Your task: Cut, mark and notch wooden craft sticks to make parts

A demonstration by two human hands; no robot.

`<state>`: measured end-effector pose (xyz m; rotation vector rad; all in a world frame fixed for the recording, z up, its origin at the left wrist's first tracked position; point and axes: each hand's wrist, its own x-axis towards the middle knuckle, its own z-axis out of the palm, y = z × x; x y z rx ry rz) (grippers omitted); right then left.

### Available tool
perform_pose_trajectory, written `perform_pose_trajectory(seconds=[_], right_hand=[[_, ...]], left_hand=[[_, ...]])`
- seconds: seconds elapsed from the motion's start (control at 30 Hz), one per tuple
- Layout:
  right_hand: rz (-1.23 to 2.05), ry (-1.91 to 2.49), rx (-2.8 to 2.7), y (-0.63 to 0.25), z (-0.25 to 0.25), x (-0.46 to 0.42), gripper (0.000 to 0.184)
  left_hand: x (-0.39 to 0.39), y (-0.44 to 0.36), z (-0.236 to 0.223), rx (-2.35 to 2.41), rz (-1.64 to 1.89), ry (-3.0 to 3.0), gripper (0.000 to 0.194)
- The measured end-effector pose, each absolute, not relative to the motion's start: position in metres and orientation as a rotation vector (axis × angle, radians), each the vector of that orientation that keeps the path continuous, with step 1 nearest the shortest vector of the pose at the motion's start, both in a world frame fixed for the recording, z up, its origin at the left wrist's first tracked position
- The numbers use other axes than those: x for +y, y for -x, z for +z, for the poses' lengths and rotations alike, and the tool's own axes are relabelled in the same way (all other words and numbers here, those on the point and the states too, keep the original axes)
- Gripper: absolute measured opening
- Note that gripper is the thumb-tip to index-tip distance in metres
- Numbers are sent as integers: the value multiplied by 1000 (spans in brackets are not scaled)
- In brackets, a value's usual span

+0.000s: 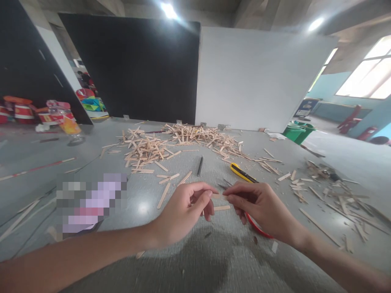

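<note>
My left hand point(191, 209) is closed, its thumb and forefinger pinched at one end of a short wooden craft stick point(216, 196). Just across from it, my right hand point(258, 203) is also pinched; whatever its fingertips hold is too small to make out. Beneath the right hand lie scissors, with a red handle point(258, 228) and thin blades showing past the fingers. Another craft stick point(222, 208) rests on the table below the fingertips. Beyond the hands are a yellow utility knife point(241, 172) and a dark pencil-like stick point(200, 166).
A large heap of craft sticks point(146, 148) spreads across the back of the grey table point(137, 268). Scraps and splinters point(345, 203) litter the right side. On the left are a blurred-out purple object point(94, 203) and a bottle point(69, 122). Black and white panels point(244, 77) stand behind.
</note>
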<state>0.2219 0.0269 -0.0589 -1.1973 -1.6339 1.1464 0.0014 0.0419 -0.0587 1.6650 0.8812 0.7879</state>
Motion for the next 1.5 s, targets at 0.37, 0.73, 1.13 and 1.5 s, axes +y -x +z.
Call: perform_pose_trajectory(seconds=[0.37, 0.73, 1.13, 1.5], right_hand=[[1123, 1171, -1671, -223, -62, 26, 19], [1127, 1192, -1678, -222, -59, 25, 20], [1087, 1216, -1751, -221, -63, 25, 18], [829, 1235, -1842, -212, -43, 2, 17]], left_hand=[[40, -1, -60, 883, 774, -1663, 31], [41, -1, -65, 868, 770, -1650, 30], [39, -3, -64, 886, 601, -1691, 31], [38, -4, -56, 772, 348, -1826, 38]])
